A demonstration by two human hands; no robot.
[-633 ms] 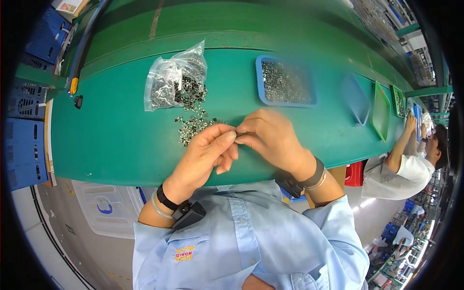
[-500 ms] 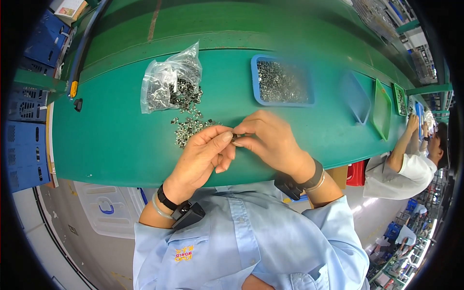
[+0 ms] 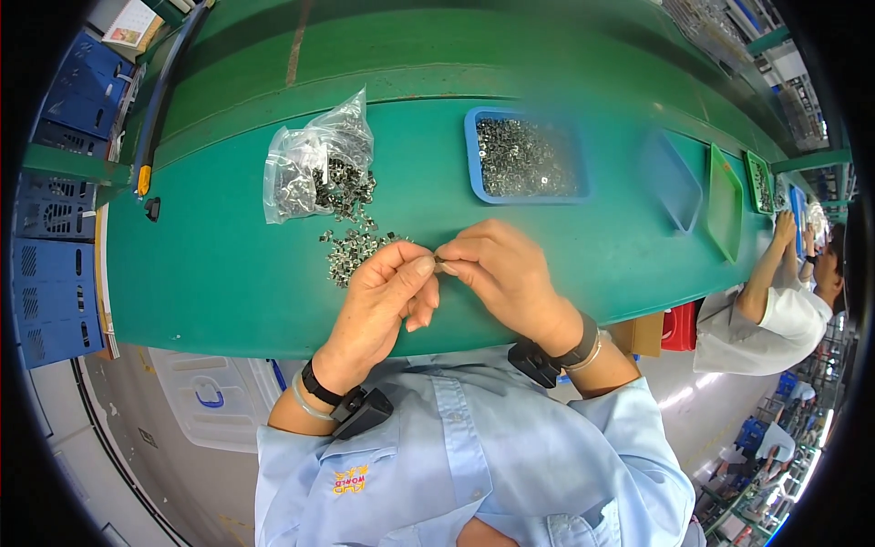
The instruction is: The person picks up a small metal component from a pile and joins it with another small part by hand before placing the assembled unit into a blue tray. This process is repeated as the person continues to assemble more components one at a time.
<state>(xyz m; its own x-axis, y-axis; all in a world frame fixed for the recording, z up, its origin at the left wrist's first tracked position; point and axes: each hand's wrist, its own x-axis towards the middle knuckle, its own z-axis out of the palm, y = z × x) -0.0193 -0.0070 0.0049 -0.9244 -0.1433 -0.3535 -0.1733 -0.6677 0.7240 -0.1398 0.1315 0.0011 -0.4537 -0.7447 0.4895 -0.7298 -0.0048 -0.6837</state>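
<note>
My left hand [image 3: 387, 292] and my right hand [image 3: 504, 276] meet fingertip to fingertip above the near part of the green table. Both pinch one tiny part [image 3: 438, 262], mostly covered by the fingers; it looks like a small metal clip, but its exact shape is hidden. Just beyond my left hand lies a loose pile of small shiny metal parts [image 3: 351, 255]. It spills from the mouth of a clear plastic bag [image 3: 296, 173] that holds more of them. A blue tray [image 3: 473, 164] filled with similar metal parts stands beyond my right hand.
On the right stand a pale blue tray [image 3: 676, 187], a green tray [image 3: 725, 205] and a smaller green tray [image 3: 758, 182] with parts. A co-worker [image 3: 766, 314] sits at the table's right end. Blue crates [image 3: 56, 296] line the left side; a box cutter [image 3: 144, 180] lies near them.
My fingertips have closed more tightly around the small part, covering more of it. Both hands stay together in nearly the same place; the whole view has shifted slightly.
</note>
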